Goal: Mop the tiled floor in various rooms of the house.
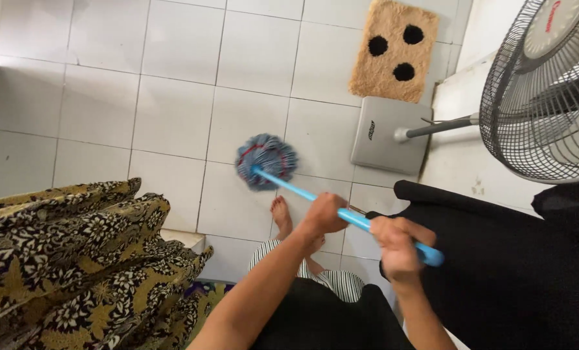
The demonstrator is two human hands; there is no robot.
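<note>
A mop with a light blue handle (289, 188) and a round blue-grey string head (265, 160) rests on the white tiled floor (173, 110). My left hand (325, 212) grips the handle partway up. My right hand (393, 245) is closed around the handle close to its upper end. The mop head lies just ahead of my bare foot (281, 217).
A patterned black and gold cloth (69, 259) fills the lower left. A tan mat with three black dots (394, 50) lies at the top. A standing fan (542, 91) on a grey square base (388, 136) stands at the right, above a black cloth (509, 272).
</note>
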